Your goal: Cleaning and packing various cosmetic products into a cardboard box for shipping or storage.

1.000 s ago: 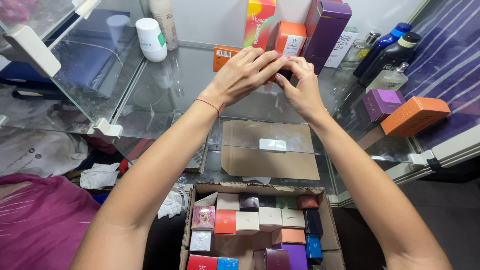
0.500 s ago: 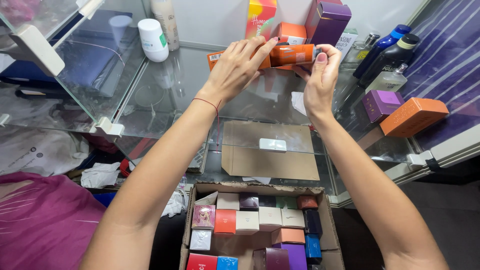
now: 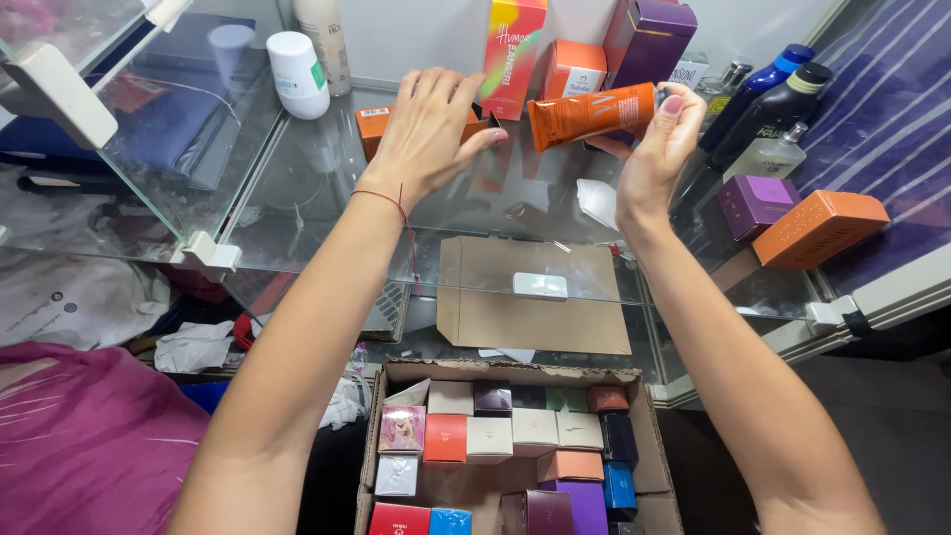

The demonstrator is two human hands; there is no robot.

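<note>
I am seeing a cardboard box [image 3: 649,436] of little boxes sitting below; a purple box [image 3: 755,203] is lying on the glass shelf [image 3: 327,188].

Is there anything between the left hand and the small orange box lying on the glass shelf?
Nothing visible: the left hand reaches over the small orange box, its fingers covering part of it. The orange tube is apart, in the right hand.

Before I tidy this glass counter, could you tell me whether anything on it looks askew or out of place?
Most boxes stand upright at the back, but an orange box lies tilted on its side near the right edge, beside a purple box. The right hand holds an orange tube sideways; the open left hand hovers over a small orange box.
</note>
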